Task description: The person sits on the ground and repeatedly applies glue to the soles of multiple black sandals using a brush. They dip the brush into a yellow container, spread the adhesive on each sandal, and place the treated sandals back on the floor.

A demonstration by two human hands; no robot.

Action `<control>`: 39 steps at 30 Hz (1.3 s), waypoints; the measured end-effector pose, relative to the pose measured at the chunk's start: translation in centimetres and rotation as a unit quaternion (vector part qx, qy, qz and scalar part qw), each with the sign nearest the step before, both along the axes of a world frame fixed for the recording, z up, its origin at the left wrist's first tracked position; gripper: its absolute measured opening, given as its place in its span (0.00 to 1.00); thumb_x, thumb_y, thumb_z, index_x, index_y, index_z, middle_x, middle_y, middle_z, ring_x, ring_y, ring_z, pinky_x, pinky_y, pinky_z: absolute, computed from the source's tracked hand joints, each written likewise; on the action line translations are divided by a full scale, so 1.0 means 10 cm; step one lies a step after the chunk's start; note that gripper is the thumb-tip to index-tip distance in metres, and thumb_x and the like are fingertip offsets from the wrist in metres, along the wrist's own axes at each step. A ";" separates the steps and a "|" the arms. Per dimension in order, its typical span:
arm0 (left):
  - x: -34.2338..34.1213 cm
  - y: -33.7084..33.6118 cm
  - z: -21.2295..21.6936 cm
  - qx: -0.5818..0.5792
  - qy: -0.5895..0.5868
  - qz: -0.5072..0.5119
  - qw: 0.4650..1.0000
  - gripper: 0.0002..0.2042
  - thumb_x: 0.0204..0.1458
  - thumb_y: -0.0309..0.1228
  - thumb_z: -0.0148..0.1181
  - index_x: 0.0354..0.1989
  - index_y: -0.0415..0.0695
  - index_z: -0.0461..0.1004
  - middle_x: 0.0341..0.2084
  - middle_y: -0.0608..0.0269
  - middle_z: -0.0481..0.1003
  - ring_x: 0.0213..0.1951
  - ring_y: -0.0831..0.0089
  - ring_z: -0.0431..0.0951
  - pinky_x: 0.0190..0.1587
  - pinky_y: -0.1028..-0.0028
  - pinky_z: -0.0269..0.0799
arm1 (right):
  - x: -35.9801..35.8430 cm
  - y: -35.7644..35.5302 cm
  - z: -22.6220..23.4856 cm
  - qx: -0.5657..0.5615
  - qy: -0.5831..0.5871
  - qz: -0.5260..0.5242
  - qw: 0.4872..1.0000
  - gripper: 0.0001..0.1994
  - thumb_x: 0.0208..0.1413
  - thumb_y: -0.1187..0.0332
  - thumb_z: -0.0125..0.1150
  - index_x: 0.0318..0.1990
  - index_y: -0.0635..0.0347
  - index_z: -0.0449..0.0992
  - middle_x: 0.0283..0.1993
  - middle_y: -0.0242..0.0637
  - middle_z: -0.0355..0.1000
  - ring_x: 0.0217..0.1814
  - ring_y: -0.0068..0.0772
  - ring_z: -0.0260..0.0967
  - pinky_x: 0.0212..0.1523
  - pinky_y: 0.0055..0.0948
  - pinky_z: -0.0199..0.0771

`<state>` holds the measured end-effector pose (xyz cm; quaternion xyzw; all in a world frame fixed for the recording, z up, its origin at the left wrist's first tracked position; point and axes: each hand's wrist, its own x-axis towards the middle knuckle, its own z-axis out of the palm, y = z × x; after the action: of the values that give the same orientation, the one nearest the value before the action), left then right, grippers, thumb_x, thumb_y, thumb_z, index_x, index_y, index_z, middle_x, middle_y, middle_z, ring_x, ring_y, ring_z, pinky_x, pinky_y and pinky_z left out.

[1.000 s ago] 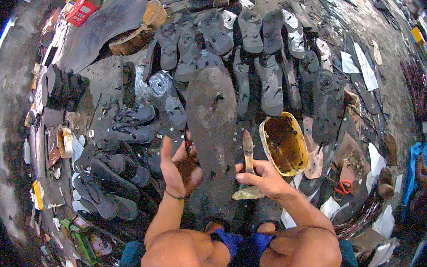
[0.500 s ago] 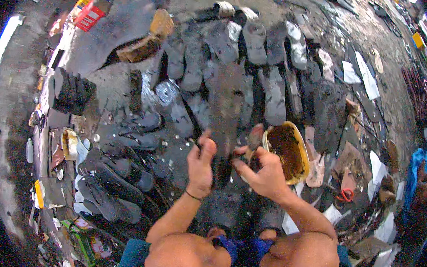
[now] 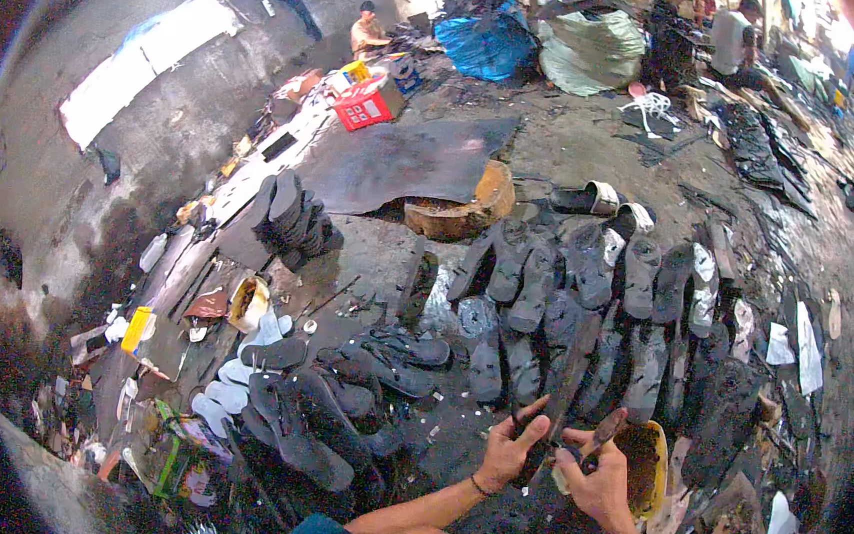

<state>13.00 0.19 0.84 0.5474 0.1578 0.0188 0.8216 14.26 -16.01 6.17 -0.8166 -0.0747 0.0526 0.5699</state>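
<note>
My left hand [image 3: 504,458] is closed, thumb and fingers pinched around a dark, flat piece [image 3: 534,464] that looks like a shoe sole seen nearly edge-on. Close beside it, my right hand [image 3: 595,481] grips a short tool [image 3: 607,428] with a brownish end pointing up; its working end is hard to make out. A yellow-rimmed tub [image 3: 662,466] with brown residue inside stands just right of my right hand. Beyond both hands, rows of dark grey soles [image 3: 644,369] lie on the ground, and a long dark strip [image 3: 574,359] runs away from my fingers.
Black sandals [image 3: 395,350] and a heap of soles [image 3: 299,428] lie to the left. Farther off are a curved wooden block [image 3: 461,215], a dark sheet [image 3: 405,160] and a red box [image 3: 367,107]. White scraps [image 3: 807,347] lie right. Two people sit in the background.
The view has swung up and left, bringing the background people and sacks into sight. Both hands now appear lower and farther right, still close together with things in them.
</note>
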 end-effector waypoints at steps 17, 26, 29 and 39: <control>0.31 0.13 0.07 -0.243 0.097 -0.107 0.959 0.37 0.55 0.71 0.44 0.47 0.46 0.76 0.38 0.61 0.80 0.35 0.65 0.81 0.39 0.65 0.79 | 0.36 -0.17 0.22 0.192 0.044 -0.058 0.979 0.13 0.59 0.67 0.68 0.48 0.63 0.79 0.40 0.35 0.80 0.42 0.24 0.76 0.44 0.28 0.77; 0.27 0.04 0.23 -0.285 0.071 -0.026 0.956 0.34 0.61 0.63 0.47 0.49 0.38 0.75 0.42 0.56 0.79 0.41 0.65 0.81 0.44 0.66 0.79 | 0.35 -0.16 -0.35 0.142 -0.004 -0.083 0.986 0.12 0.59 0.69 0.66 0.48 0.64 0.79 0.41 0.36 0.80 0.42 0.24 0.76 0.45 0.29 0.77; 0.20 0.21 0.04 -0.333 0.091 -0.146 0.927 0.37 0.61 0.65 0.44 0.52 0.36 0.74 0.42 0.53 0.79 0.40 0.66 0.81 0.44 0.67 0.78 | 0.07 0.15 0.25 0.185 -0.047 0.083 0.978 0.10 0.61 0.71 0.64 0.48 0.65 0.78 0.40 0.34 0.80 0.40 0.23 0.76 0.44 0.25 0.77; 0.32 -0.02 0.46 -0.268 0.098 -0.016 0.958 0.33 0.58 0.66 0.49 0.45 0.43 0.77 0.34 0.61 0.80 0.32 0.69 0.81 0.35 0.69 0.80 | 0.32 -0.21 -0.52 0.000 -0.064 -0.083 0.994 0.10 0.58 0.68 0.67 0.43 0.63 0.81 0.40 0.40 0.81 0.41 0.33 0.79 0.47 0.33 0.77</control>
<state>16.17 -0.04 5.43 0.3083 0.2276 -0.0910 0.9192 17.50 -18.06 0.98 -0.8219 -0.0425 -0.0472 0.5660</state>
